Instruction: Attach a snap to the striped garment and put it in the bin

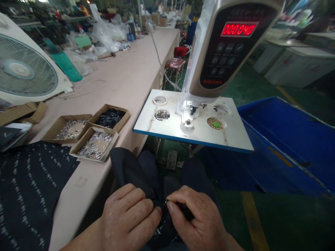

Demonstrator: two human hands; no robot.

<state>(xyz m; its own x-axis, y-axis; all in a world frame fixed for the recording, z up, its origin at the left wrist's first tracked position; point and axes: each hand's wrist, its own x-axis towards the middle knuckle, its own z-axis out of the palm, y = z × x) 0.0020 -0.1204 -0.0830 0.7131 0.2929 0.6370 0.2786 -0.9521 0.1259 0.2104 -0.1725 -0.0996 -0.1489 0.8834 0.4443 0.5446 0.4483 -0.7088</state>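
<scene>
A long pale pink bench point(131, 73) runs away from the viewer into a crowded workshop. A white fan point(24, 68) stands at its left end, with clear plastic bags point(107, 35) and green cloth heaped further along. The floor point(282, 223) is dark green with a yellow stripe point(251, 223) across it. A large blue bin point(288, 146) sits to the right. A red stool point(175, 64) stands in the aisle, and pale cabinets point(300, 64) line the far right side.

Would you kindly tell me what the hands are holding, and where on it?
Both the left hand and the right hand pinch the dark fabric at a bunched fold between the fingertips, low over the lap.
</scene>
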